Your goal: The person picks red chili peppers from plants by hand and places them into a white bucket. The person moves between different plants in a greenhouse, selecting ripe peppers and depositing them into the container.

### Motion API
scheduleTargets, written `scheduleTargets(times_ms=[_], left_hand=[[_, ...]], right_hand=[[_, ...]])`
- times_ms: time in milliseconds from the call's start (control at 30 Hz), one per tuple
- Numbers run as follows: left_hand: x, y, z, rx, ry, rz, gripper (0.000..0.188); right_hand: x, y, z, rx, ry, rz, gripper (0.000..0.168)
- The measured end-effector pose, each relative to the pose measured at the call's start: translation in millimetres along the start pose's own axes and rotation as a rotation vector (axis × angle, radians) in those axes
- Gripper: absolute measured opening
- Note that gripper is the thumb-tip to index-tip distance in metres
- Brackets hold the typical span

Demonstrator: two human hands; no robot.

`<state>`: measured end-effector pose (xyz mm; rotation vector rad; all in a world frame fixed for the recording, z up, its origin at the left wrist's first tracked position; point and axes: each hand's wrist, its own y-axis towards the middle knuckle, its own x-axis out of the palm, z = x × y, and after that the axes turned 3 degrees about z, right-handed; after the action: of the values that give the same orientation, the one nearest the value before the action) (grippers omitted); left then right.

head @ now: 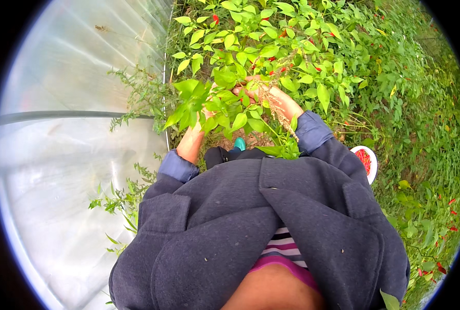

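Observation:
Both of my hands reach into a leafy chili pepper plant (239,122) in front of my body. My left hand (208,111) is among the leaves on the plant's left side, and foliage covers most of its fingers. Opposite it, my right hand (251,91) has bent fingers close to the stems and a small bit of red. Leaves hide what either hand's fingertips touch. A dry, brownish seed head (278,112) hangs across my right wrist. Ripe red chili peppers (280,69) show between the leaves just beyond my hands.
A white bucket (374,166) holding picked red chilies (363,159) stands at my right. Translucent plastic sheeting (75,155) forms a wall on the left, with weeds (137,93) along it. More pepper plants (408,89) spread rightward. My teal shoe (239,144) is on the soil below.

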<state>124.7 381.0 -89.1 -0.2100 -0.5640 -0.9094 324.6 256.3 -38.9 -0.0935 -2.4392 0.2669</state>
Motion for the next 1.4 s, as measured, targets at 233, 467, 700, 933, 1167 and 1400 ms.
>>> scheduleTargets(times_ms=[233, 467, 700, 933, 1167, 1400], left_hand=[[-15, 22, 10, -0.025, 0.742, 0.257, 0.028], [-23, 27, 13, 0.119, 0.779, 0.587, 0.031], [-45, -10, -28, -0.267, 1.124, 0.631, 0.035], [14, -15, -29, -0.464, 0.511, 0.492, 0.037], [36, 38, -40, -0.513, -0.008, 0.345, 0.052], [66, 54, -54, -0.644, 0.046, 0.241, 0.034]], right_hand=[[10, 19, -5, -0.208, -0.973, 0.078, 0.042], [43, -5, -49, -0.122, -0.293, 0.034, 0.034], [-46, -67, -80, -0.641, 0.454, 0.063, 0.030], [-52, -77, 14, -0.033, 0.248, 0.353, 0.016], [-31, -38, 22, 0.097, -0.004, 0.421, 0.013], [-56, -56, 9, -0.073, -0.086, 0.609, 0.019]])
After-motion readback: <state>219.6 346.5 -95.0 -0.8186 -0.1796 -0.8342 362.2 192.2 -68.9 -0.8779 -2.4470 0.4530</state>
